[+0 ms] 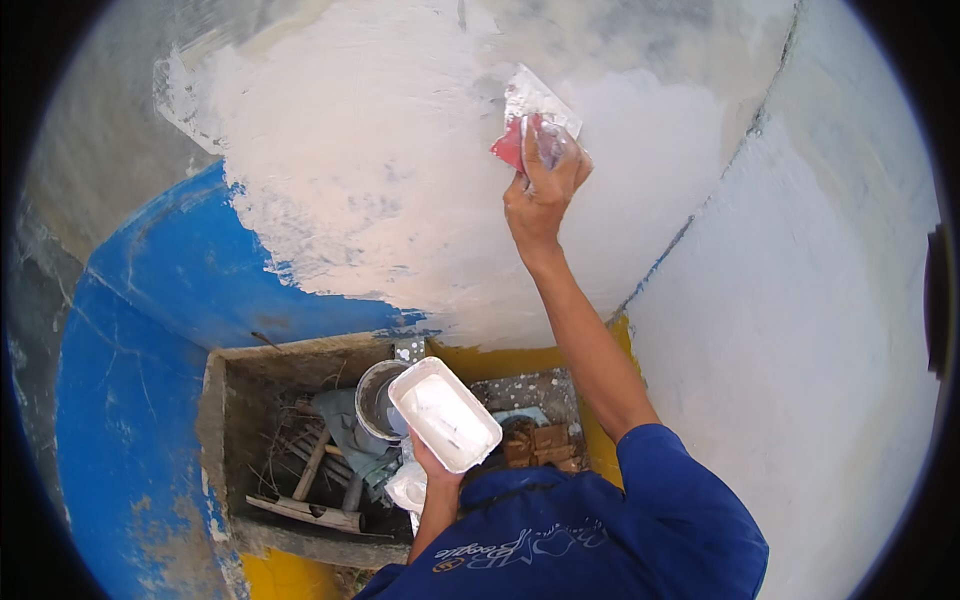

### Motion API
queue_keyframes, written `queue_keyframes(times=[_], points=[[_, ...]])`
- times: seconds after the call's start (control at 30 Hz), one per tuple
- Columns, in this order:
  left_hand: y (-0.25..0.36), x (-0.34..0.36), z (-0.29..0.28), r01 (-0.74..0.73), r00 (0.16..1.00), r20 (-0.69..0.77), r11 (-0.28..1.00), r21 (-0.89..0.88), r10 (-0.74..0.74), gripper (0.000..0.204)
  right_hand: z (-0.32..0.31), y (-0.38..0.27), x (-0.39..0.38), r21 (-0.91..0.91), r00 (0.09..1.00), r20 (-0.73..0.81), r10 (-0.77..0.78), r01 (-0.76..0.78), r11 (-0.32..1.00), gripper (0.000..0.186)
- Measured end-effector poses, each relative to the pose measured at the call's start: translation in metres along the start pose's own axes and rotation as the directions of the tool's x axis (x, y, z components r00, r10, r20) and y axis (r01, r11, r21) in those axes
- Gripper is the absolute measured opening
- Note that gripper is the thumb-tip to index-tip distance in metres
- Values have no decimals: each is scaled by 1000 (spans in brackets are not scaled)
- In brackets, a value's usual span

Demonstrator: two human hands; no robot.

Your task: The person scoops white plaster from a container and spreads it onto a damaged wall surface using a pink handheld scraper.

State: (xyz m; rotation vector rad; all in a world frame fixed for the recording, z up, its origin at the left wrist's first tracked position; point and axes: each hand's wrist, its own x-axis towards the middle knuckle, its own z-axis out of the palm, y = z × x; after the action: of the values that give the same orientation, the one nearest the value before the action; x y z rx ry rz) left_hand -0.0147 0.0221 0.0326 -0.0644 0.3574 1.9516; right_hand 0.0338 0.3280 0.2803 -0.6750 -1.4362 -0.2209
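My right hand (541,200) is raised to the wall (350,140), closed around a putty knife. The putty knife (536,100) has a broad blade smeared with white and a red part beside my fingers; its blade lies against or very near the white-coated surface. Low in front of my body, my left hand (436,468) grips a white rectangular tub (482,455) from below, its fingers mostly hidden. White putty (443,412) lies inside the tub. The coating on the wall is rough and patchy at its left edge.
A concrete trough (212,410) below holds sticks (312,465) and a grey-green cloth (350,430). A round bucket (372,398) stands beside the tub. Blue paint (150,290) covers the lower left wall. At right, another whitened wall (770,330) meets this one at a cracked corner.
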Motion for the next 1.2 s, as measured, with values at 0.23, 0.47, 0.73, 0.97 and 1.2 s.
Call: queue_keyframes(times=[0.23, 0.47, 0.73, 0.97, 1.2], points=[[-5, 3, 9, 12, 999, 51, 1000, 20, -13, 61, 5, -35, -49, 145, 963, 263, -53, 14, 989, 57], [-2, 0, 5, -9, 998, 62, 1000, -29, 11, 62, -63, 47, 61, 13, 973, -229, 32, -30, 999, 44], [-1, -1, -10, -3, 995, 100, 999, -32, 6, 71, 9, -46, -24, 163, 981, 193, -18, -14, 987, 57], [3, 1, -10, -42, 998, 44, 998, -41, 43, 62, -43, 0, 49, 237, 997, -8, 72, -69, 969, 42], [0, 0, 7, -53, 998, 39, 998, -34, 55, 62, -20, -4, 16, 59, 997, 50, -59, 56, 997, 58]])
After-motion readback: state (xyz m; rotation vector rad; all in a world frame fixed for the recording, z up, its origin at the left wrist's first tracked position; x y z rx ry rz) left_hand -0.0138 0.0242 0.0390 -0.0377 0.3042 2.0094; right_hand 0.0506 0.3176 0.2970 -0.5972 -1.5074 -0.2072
